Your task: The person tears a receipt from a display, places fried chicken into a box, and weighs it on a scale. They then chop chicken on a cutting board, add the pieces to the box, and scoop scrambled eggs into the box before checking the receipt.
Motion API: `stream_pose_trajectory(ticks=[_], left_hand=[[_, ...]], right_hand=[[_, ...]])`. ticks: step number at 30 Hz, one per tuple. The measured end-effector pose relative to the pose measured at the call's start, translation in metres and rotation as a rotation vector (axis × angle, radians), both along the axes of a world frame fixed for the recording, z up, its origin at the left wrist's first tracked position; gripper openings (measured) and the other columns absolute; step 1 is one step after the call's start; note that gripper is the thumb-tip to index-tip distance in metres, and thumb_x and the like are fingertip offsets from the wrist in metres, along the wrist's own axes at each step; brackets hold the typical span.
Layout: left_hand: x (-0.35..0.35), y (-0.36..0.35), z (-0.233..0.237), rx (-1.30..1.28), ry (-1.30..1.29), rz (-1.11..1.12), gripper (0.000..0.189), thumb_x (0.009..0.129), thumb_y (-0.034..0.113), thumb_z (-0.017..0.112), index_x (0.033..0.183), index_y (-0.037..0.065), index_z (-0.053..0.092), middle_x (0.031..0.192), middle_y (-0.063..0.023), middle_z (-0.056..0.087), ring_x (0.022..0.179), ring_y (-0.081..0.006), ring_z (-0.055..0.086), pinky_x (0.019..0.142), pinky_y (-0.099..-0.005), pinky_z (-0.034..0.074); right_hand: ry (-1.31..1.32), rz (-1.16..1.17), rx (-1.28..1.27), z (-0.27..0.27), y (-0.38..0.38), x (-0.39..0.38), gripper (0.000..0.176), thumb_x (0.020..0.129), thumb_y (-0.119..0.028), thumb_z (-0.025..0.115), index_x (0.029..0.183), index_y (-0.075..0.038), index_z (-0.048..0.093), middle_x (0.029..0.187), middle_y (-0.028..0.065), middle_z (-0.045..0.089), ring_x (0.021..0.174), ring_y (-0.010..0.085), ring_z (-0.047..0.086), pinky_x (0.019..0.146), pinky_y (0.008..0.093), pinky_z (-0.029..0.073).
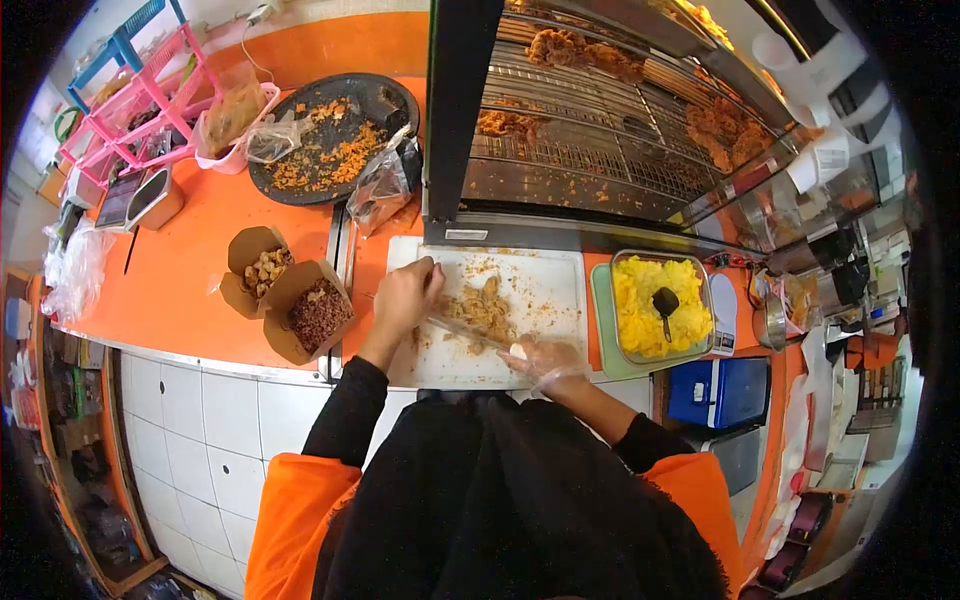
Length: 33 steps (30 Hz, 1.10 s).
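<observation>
The step in hand looks like chopping fried meat, and doing it well calls for short, straight-down cuts with the steadying fingertips tucked back from the edge, since crumbs make the surface slippery. The right hand [545,358], in a thin clear glove, is closed around the pale handle of a knife [470,330] whose blade runs up and left across the white cutting board [545,285]. The blade's far end lies against the near side of the pile of fried pieces [487,308]. The left hand [405,295] is bare, with fingers curled and their tips down on the board just left of the pile. Whether it pinches a piece or only presses the board, I cannot tell. So the meat lies between the two hands, closer to the left one, in the middle of the board amid scattered crumbs. Two open paper boxes [290,295] stand on the orange counter [190,250] to the left — well clear of the blade. A glass dish of yellow food [655,310] with a black scoop sits to the right, and the display cabinet [600,150] rises behind.
</observation>
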<state>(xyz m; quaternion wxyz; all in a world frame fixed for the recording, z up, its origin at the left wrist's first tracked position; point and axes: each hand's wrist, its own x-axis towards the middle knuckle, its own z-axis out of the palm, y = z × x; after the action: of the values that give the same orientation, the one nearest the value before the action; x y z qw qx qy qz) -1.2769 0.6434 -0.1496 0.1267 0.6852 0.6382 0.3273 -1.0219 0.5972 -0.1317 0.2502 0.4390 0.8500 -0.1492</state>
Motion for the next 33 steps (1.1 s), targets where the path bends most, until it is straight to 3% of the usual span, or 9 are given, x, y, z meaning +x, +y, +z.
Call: stream_pose_trajectory(ticks=[2,5,9,15,18,19,28,29,33], left_hand=[[0.001,0.010,-0.003,0.060,0.000,-0.016,0.025,0.088,0.023,0.055,0.073,0.004,0.056,0.065,-0.0172,0.060,0.060,-0.0381,0.059,0.055,-0.0444,0.047],[0.001,0.010,0.008,0.183,-0.138,-0.012,0.025,0.087,0.018,0.060,0.069,0.002,0.052,0.059,-0.0160,0.056,0.051,-0.0331,0.056,0.050,-0.0400,0.044],[-0.001,-0.025,0.055,0.574,-0.286,0.195,0.032,0.085,0.005,0.064,0.062,0.002,0.043,0.049,-0.0081,0.041,0.040,-0.0127,0.038,0.040,-0.0285,0.032],[-0.016,-0.080,0.038,0.471,-0.346,0.318,0.039,0.087,0.006,0.062,0.059,0.003,0.035,0.049,-0.0037,0.032,0.045,-0.0085,0.028,0.041,-0.0276,0.024],[-0.025,-0.111,0.011,0.398,-0.349,0.387,0.039,0.088,0.007,0.061,0.059,0.003,0.036,0.049,-0.0026,0.032,0.045,-0.0071,0.028,0.041,-0.0268,0.023],[-0.027,-0.121,0.004,0.374,-0.365,0.417,0.038,0.089,0.008,0.061,0.060,0.003,0.036,0.050,-0.0021,0.032,0.046,-0.0066,0.028,0.042,-0.0264,0.023],[-0.044,-0.169,-0.012,0.297,-0.462,0.590,0.036,0.091,0.010,0.058,0.059,0.003,0.043,0.049,0.0015,0.037,0.047,-0.0042,0.031,0.042,-0.0238,0.023],[-0.048,-0.170,-0.014,0.310,-0.469,0.601,0.036,0.091,0.010,0.058,0.059,0.003,0.043,0.049,0.0014,0.037,0.047,-0.0043,0.031,0.042,-0.0239,0.024],[-0.060,-0.175,-0.011,0.350,-0.479,0.648,0.036,0.090,0.009,0.059,0.060,0.002,0.042,0.049,0.0001,0.036,0.046,-0.0054,0.030,0.042,-0.0249,0.024]], right_hand=[[0.065,-0.253,-0.084,0.020,0.011,-0.009,0.048,0.090,-0.055,0.046,0.112,-0.015,0.061,0.099,0.0182,0.062,0.088,0.0305,0.064,0.072,0.0410,0.052],[0.208,-0.194,-0.175,0.019,0.037,-0.002,0.056,0.090,-0.060,0.039,0.105,-0.012,0.061,0.083,0.0168,0.063,0.078,0.0307,0.064,0.072,0.0437,0.049],[0.258,-0.263,-0.012,0.061,0.050,0.003,0.062,0.086,-0.066,0.039,0.102,-0.011,0.063,0.091,0.0161,0.064,0.087,0.0317,0.063,0.075,0.0459,0.047],[0.169,-0.185,0.286,0.016,0.097,0.017,0.068,0.084,-0.066,0.044,0.127,-0.014,0.052,0.117,0.0169,0.059,0.110,0.0319,0.055,0.096,0.0453,0.039],[0.279,-0.223,0.361,0.001,0.090,0.008,0.075,0.084,-0.065,0.045,0.138,-0.013,0.042,0.139,0.0187,0.041,0.127,0.0339,0.040,0.107,0.0474,0.029],[0.449,-0.209,0.509,-0.009,0.074,-0.002,0.078,0.079,-0.059,0.058,0.139,-0.015,0.038,0.133,0.0164,0.042,0.126,0.0352,0.036,0.105,0.0470,0.030],[0.762,0.233,0.424,-0.049,0.048,-0.068,0.065,0.075,-0.054,0.066,0.131,-0.023,0.052,0.131,0.0137,0.044,0.127,0.0376,0.035,0.108,0.0496,0.027],[0.866,0.364,0.594,-0.055,0.056,-0.070,0.050,0.077,-0.046,0.066,0.120,-0.022,0.061,0.123,0.0102,0.049,0.108,0.0306,0.050,0.095,0.0466,0.042],[0.834,0.421,0.760,-0.050,0.070,-0.080,0.026,0.081,-0.033,0.063,0.104,-0.020,0.067,0.107,0.0037,0.056,0.077,0.0190,0.053,0.057,0.0303,0.054]])
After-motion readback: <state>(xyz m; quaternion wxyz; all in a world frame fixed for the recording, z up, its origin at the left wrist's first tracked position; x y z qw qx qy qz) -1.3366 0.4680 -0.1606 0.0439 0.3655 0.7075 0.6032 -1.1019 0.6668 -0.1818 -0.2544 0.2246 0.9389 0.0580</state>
